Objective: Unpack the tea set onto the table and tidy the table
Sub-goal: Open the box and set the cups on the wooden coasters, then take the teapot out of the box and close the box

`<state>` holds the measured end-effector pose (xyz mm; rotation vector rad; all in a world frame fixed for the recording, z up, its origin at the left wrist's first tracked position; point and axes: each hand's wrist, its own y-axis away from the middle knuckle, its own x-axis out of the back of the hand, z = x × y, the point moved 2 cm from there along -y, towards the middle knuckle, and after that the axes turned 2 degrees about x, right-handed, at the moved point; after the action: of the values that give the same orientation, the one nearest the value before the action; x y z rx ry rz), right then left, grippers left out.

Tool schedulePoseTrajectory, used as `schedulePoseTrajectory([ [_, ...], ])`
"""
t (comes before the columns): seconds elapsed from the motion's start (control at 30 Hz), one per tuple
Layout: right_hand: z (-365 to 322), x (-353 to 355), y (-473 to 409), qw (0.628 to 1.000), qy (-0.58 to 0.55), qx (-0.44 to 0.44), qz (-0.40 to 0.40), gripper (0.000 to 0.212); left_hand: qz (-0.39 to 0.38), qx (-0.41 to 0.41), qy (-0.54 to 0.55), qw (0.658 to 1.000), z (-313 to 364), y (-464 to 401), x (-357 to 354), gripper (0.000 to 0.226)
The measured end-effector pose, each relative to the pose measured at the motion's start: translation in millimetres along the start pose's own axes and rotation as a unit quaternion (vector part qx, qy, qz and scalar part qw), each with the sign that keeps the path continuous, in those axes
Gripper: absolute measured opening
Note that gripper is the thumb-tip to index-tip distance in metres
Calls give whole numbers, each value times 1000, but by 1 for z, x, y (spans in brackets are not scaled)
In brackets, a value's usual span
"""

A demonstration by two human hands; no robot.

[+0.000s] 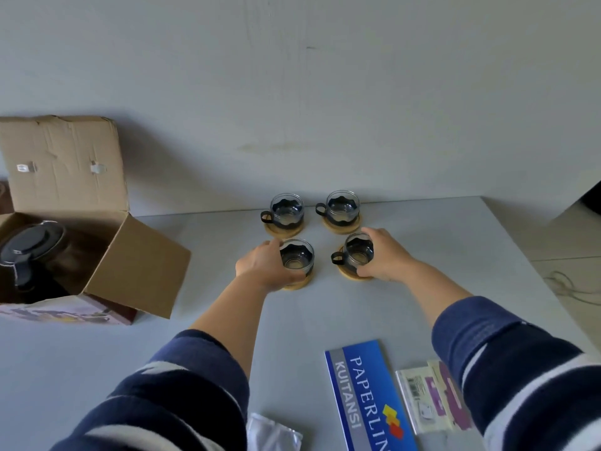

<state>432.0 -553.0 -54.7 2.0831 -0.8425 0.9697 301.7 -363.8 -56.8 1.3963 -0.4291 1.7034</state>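
Note:
Several glass tea cups in black holders stand on round wooden coasters in a square near the table's far edge. My left hand (261, 266) is wrapped around the front left cup (296, 259), whose handle is hidden. My right hand (382, 255) grips the front right cup (357, 252), its black handle pointing left. The back left cup (287, 211) and back right cup (342, 208) stand untouched behind them. A dark-lidded glass teapot (31, 252) sits inside the open cardboard box (136, 265) at the left.
A blue receipt book (367, 395) lies at the near edge, with a small packaged item (429, 395) to its right and a clear plastic bag (273, 434) to its left. The grey wall runs along the table's back. The table's right edge drops to the floor.

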Motion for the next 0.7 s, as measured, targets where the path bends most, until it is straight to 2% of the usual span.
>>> schedulePoseTrajectory([
  [0.2,3,-1,-4,1000,17,2,-20,102,1,8,-14,1000,2,-2,-5,78],
  [0.37,-6,7,-5,997,57,-14,-55,107,-13,0,-19,1000,-8,2,1,103],
  [0.47,-28,11,-2,994,107,-5,-31,100,26,9,-33,999,-30,8,23,93],
  [0.57,-67,7,2,994,101,39,-6,85,71,21,-42,996,-62,15,52,79],
  [0.7,-137,-17,4,990,92,105,-29,68,125,30,-52,990,-119,26,90,65],
])
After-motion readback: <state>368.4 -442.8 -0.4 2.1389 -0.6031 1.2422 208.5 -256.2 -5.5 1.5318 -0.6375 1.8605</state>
